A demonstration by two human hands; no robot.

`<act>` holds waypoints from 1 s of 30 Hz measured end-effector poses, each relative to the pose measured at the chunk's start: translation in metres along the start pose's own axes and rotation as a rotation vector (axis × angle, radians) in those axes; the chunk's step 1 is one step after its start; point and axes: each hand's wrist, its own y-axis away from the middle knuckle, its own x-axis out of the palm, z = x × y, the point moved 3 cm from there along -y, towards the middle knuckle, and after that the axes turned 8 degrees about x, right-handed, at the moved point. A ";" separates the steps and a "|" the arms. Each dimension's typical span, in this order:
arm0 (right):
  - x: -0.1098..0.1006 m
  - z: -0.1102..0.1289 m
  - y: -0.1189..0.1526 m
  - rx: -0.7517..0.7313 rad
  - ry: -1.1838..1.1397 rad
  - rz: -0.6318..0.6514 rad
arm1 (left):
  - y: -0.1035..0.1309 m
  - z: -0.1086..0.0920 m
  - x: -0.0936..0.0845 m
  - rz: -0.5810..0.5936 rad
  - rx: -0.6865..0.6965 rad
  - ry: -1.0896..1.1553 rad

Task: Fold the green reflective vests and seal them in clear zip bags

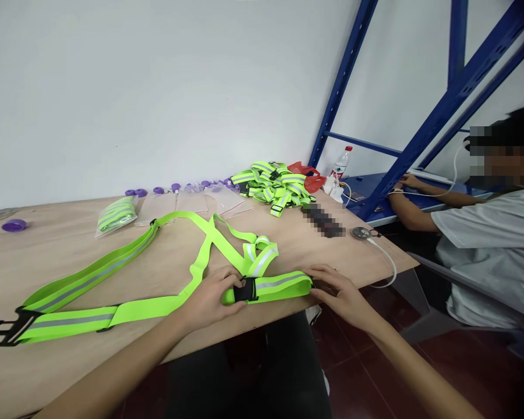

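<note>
A neon-green reflective strap harness (146, 307) lies spread over the wooden table, with a black buckle part (15, 327) at its far left end. My left hand (213, 295) is closed on the black buckle (245, 289) near the table's front edge. To the right of it, my right hand (336, 291) pinches the looped end of the green strap, thumb and fingers at the fold. Between the two hands the strap runs as a flat loop with a grey stripe. Behind the buckle lies a curled strap section (262, 259).
At the back lie a pile of green straps (277, 186), a bagged strap (117, 215), clear bags (192, 202), purple items (158, 190) and a red bag (314, 183). A round device (360, 233) with a cable lies right. A person (498, 233) sits by the blue rack (436, 110).
</note>
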 end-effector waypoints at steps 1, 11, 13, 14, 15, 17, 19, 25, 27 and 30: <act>0.000 0.001 0.000 -0.004 0.045 0.019 | 0.000 0.000 0.000 -0.003 0.006 -0.005; -0.006 0.000 -0.002 0.007 0.225 0.121 | 0.001 -0.003 0.000 -0.025 0.041 -0.038; -0.009 -0.001 -0.002 0.018 0.225 0.130 | 0.000 -0.002 0.001 -0.021 0.035 -0.054; -0.010 -0.001 -0.002 0.026 0.224 0.136 | 0.000 -0.001 0.002 -0.014 0.026 -0.063; -0.010 -0.001 -0.002 0.034 0.219 0.141 | 0.000 -0.001 0.002 -0.006 0.016 -0.071; -0.011 0.003 -0.004 0.044 0.199 0.160 | 0.000 0.000 0.004 0.008 0.006 -0.083; -0.010 0.008 -0.009 0.048 0.167 0.214 | 0.000 0.000 0.004 0.008 0.008 -0.083; -0.005 0.026 -0.074 0.069 0.208 0.138 | -0.001 -0.001 0.004 -0.011 0.037 -0.062; 0.002 0.033 -0.111 0.053 0.238 0.074 | -0.001 -0.002 0.004 -0.012 0.029 -0.061; 0.026 0.041 -0.164 0.117 0.341 0.169 | -0.002 -0.002 0.004 -0.020 0.032 -0.051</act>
